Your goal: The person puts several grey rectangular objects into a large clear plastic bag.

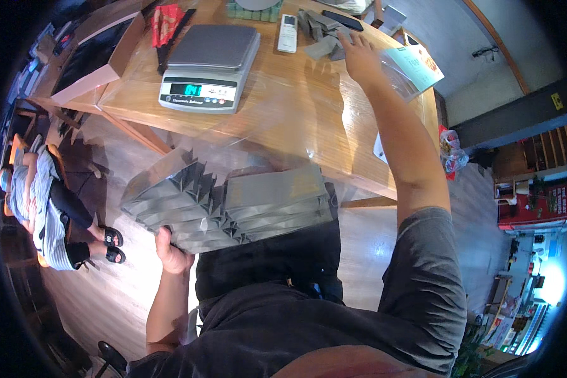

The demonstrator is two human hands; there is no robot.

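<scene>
My left hand (173,254) grips the lower left of a clear plastic bag (277,201) in front of my lap. Stacked rows of flat grey folded pieces (195,217) fill the bag; their exact kind is unclear. The bag's loose upper film is blurred and reaches toward the table. My right hand (361,58) is stretched to the table's far right, fingers apart, at the edge of a loose pile of similar grey pieces (323,34). Whether the fingertips touch the pile I cannot tell.
A digital scale (211,66) with a lit display stands on the wooden table (296,107). Around it are a white remote (287,34), a dark phone (343,20), a printed card (416,68) and an open box (97,57). Another person (44,201) sits at left.
</scene>
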